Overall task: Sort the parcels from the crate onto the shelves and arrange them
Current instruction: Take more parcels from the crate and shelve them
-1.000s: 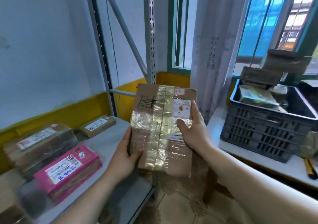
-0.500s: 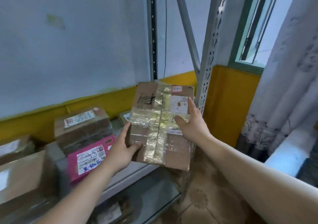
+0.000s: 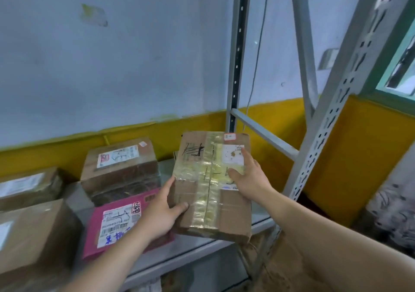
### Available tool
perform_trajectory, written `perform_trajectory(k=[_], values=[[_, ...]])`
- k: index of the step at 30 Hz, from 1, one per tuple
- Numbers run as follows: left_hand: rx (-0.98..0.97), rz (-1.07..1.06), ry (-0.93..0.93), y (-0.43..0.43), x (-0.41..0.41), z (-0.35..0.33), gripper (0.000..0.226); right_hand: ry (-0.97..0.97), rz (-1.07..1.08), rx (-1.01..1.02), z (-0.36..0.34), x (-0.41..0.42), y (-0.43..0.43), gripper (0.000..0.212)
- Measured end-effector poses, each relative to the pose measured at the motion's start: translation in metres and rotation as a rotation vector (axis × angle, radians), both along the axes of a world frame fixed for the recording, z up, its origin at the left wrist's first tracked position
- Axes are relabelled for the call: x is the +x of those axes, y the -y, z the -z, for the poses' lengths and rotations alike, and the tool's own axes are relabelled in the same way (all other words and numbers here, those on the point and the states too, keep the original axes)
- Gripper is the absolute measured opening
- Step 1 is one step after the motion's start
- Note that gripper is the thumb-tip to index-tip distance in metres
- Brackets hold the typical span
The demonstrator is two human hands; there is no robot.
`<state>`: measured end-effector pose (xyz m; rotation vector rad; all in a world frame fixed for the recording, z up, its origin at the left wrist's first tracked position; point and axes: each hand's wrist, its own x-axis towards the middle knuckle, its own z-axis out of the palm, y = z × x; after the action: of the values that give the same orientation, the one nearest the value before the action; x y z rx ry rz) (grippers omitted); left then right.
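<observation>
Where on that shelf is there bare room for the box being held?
The grey metal shelf shows bare at its right end, between the pink parcel and the perforated upright, beneath the held taped brown box. Left of that, brown cartons crowd it.

Left hand (image 3: 161,211), right hand (image 3: 249,179) — bare; forearms bare too.

Parcel (image 3: 213,186): matt brown cardboard, glossy yellowed tape (crinkled). Left of it, pink box (image 3: 121,222): paper label. Shelf (image 3: 202,246): smooth grey-painted metal.
</observation>
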<state>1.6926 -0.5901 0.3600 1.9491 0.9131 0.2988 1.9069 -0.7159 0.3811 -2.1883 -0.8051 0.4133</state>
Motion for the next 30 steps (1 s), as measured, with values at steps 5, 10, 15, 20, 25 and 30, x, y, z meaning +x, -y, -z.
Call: perform_trajectory(k=[5,10,15,20,25,30], values=[[-0.004,-0.06,-0.137,0.016,0.018,0.013,0.081,-0.069,-0.067,-0.084,0.022,0.025,-0.009,0.074],[-0.031,-0.085,-0.261,0.023,0.04,0.025,0.081,-0.109,-0.114,-0.125,0.045,0.042,-0.003,0.067],[-0.085,-0.1,-0.317,0.028,0.053,0.044,0.081,-0.154,-0.156,-0.26,0.072,0.052,0.009,0.071],[-0.037,-0.11,-0.343,0.028,0.06,0.049,0.076,-0.025,-0.229,-0.383,0.08,0.06,0.01,0.07],[0.322,-0.074,-0.412,0.019,0.048,0.043,0.064,0.28,-0.399,-0.491,0.065,0.071,-0.015,0.08],[0.38,-0.091,-0.709,0.003,0.029,0.06,0.087,0.453,-0.603,-0.48,0.067,0.07,-0.059,0.086]])
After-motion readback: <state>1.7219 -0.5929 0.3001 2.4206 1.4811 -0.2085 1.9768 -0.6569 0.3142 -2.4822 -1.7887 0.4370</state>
